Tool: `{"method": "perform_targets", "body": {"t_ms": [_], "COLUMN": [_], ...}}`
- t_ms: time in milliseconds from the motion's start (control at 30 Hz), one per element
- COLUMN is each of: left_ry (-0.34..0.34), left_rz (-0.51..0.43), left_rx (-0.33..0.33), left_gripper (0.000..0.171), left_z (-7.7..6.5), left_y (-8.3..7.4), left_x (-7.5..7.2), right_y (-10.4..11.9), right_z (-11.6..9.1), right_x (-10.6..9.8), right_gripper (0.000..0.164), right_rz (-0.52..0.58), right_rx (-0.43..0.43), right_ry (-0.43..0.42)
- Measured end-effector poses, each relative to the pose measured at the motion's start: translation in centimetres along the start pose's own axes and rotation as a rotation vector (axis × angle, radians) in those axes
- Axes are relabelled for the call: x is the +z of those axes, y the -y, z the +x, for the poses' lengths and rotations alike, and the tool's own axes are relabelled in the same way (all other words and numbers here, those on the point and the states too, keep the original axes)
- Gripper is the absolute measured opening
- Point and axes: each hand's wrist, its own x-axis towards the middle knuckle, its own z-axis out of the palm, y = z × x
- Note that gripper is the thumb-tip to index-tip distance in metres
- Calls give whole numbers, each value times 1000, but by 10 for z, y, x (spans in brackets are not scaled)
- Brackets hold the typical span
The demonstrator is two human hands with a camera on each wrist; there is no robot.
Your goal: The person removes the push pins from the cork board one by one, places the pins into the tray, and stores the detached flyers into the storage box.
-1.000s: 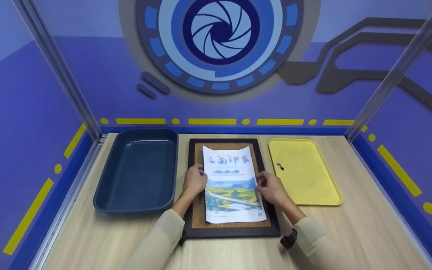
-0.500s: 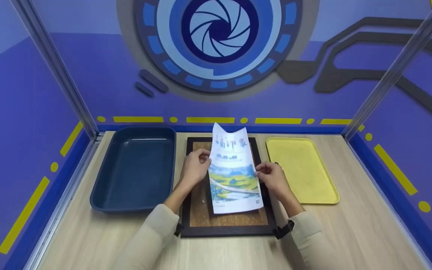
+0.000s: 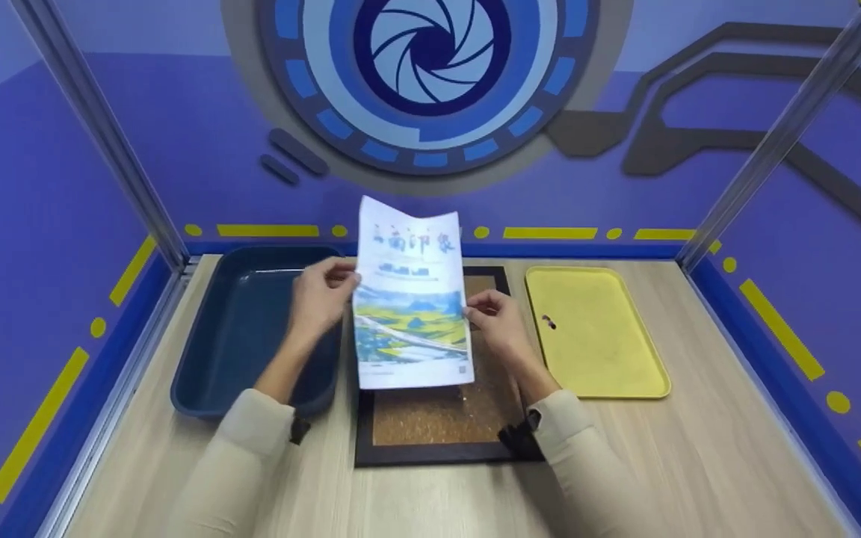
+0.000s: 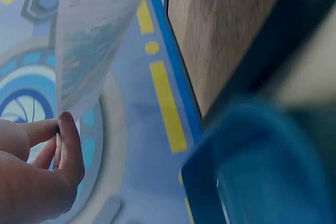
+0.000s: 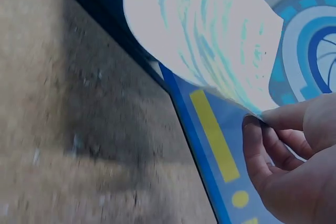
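A printed paper sheet (image 3: pixel 412 299) with a painted landscape and large characters is held up in the air, its top edge bent. The left hand (image 3: pixel 322 295) pinches its left edge between thumb and fingers, as the left wrist view also shows at the hand's fingertips (image 4: pixel 65 121). On the opposite edge, the right hand (image 3: pixel 501 325) pinches the sheet a little lower down. Below the sheet lies a dark-framed cork board (image 3: pixel 442 430), partly covered by the paper in the head view. The left hand hangs over the blue tray's right side.
A deep dark blue tray (image 3: pixel 251 373) stands to the left of the board. To the right lies a shallow yellow tray (image 3: pixel 602 336) with a few tiny dark items (image 3: pixel 548 322) near its left edge. Blue panel walls (image 3: pixel 430 202) enclose the back and sides of the wooden table (image 3: pixel 729 463).
Both hands have lifted the sheet up off the cork board and carried it to the left, toward the blue tray. More of the board's cork surface now shows.
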Motion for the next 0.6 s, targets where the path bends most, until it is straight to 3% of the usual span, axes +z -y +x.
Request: {"method": "perform_targets", "body": {"t_ms": [167,367,600], "left_ry": [0,-76,-160], "left_rz": [24,29,36], "left_rx": [-32,-53,-84], "left_gripper": [27,28,30], "left_z": [6,12,12], "left_y": [-2,-6,3], "left_x": [-41,-87,-124], "right_y": [19,35,40], "right_z": [7,11,9], "right_x": [32,71,113], "right_gripper": [5,6,8], "right_rz": [81,175,232], "right_rx": [-20,-110,-132], "right_ry": [8,55,81]}}
